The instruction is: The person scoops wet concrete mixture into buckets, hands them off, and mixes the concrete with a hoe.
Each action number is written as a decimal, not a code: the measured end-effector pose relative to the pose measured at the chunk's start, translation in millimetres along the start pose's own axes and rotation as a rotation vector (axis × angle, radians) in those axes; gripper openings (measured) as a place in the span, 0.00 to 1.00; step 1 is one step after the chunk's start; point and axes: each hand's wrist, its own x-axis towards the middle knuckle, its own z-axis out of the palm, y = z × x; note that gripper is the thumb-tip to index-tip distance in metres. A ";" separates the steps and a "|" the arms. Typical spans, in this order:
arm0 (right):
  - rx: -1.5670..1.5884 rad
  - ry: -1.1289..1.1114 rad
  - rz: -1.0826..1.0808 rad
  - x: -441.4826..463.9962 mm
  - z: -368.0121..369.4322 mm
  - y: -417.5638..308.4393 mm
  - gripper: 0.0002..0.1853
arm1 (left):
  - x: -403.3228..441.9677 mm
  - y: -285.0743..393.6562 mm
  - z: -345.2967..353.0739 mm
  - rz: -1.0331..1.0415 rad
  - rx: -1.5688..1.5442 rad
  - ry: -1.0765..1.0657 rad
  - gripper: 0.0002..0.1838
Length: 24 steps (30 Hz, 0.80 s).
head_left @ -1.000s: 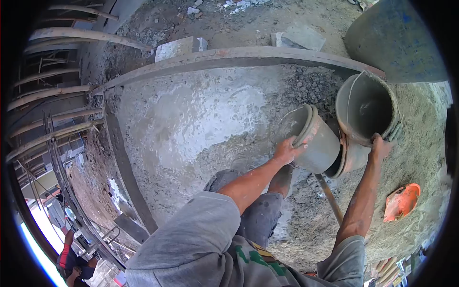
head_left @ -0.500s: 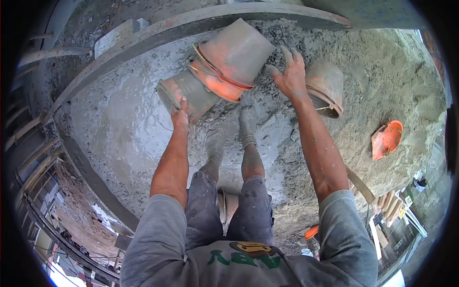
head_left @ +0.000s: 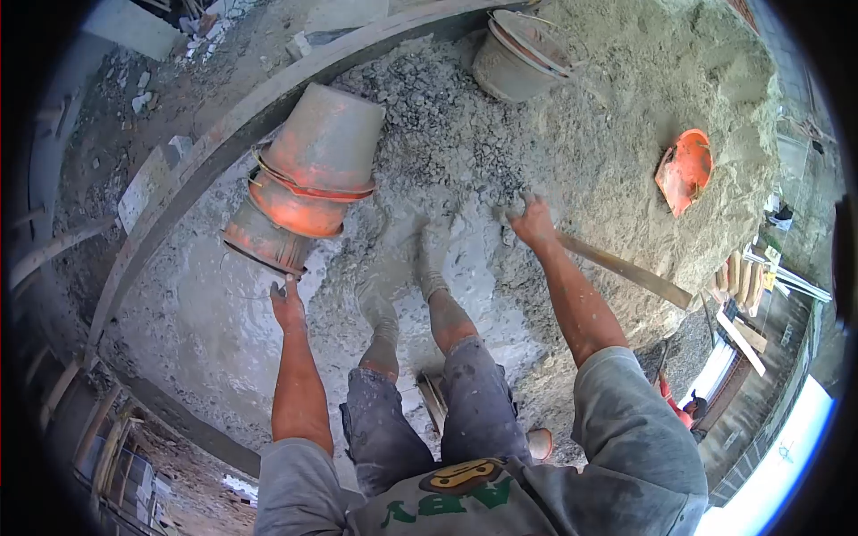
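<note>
My left hand [head_left: 288, 302] is at the rim of a grey bucket [head_left: 265, 239], its fingers closed at the edge. That bucket lies tilted against an orange-rimmed bucket [head_left: 295, 204], and a larger grey bucket with orange stains [head_left: 329, 138] leans upside down on top of them. My right hand [head_left: 534, 221] hangs over the grey mix with fingers apart, holding nothing, close to the upper end of a wooden handle [head_left: 626, 270]. Farther off, another grey bucket [head_left: 517, 64] lies tilted near the curved board.
A curved board [head_left: 223, 134] edges the wet mix. An orange broken piece [head_left: 685, 170] lies on the mound at right. My feet stand in the mix. Wood pieces [head_left: 742, 277] and a person in red [head_left: 679, 406] are at lower right.
The view has turned. The buckets first gripped in both hands now rest stacked at the left. My right hand has let go, and a separate bucket stands farther up near the board.
</note>
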 end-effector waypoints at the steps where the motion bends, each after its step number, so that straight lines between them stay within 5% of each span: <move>1: 0.014 -0.047 -0.030 -12.9 -1.8 -8.7 0.33 | -34.1 36.6 -13.0 -0.050 0.000 -0.042 0.41; 4: 0.178 -0.117 -0.016 -30.3 12.8 -5.7 0.34 | 4.4 -57.5 -32.4 -0.008 0.092 -0.139 0.29; 7: 0.267 -0.169 0.045 -19.4 1.5 8.5 0.36 | -55.5 27.3 -49.4 -0.109 0.054 -0.257 0.19; 10: 0.535 -0.137 0.344 33.7 -41.3 25.3 0.40 | -69.0 73.8 -49.2 -0.075 0.094 -0.237 0.19; 14: 1.237 0.196 0.776 173.3 -22.9 77.2 0.48 | -82.7 139.4 -6.2 -0.011 0.118 -0.304 0.20; 17: 1.617 0.102 0.712 250.7 -43.4 78.4 0.52 | -100.6 151.5 37.3 -0.045 0.163 -0.423 0.22; 20: 1.595 0.020 0.720 324.0 -15.3 75.1 0.33 | -126.8 144.7 73.1 -0.153 0.210 -0.451 0.24; 24: 1.468 0.405 0.841 316.8 -9.0 58.6 0.25 | -168.0 126.1 93.2 -0.297 0.244 -0.532 0.24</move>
